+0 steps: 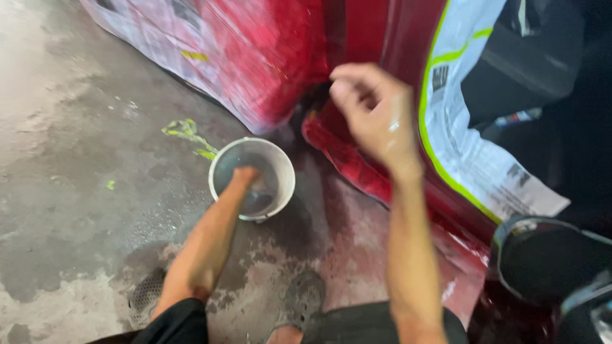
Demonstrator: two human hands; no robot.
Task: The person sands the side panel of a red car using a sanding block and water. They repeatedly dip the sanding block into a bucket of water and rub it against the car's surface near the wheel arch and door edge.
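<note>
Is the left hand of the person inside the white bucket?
Yes, the left hand reaches down into the white bucket on the wet floor, while the right hand is raised by the red car body.

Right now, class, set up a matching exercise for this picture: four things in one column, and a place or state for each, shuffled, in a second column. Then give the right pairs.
Things:
1. Left hand
2. Right hand
3. Round white plastic bucket
4. White masking paper with yellow-green tape edge

Places or states:
A. Stuck over the glossy red car panel
B. Raised, fingers loosely curled, wet
C. Standing on the wet grey concrete floor
D. Dipped inside the bucket

Pairs: 1-D, 2-B, 3-C, 4-A
</note>
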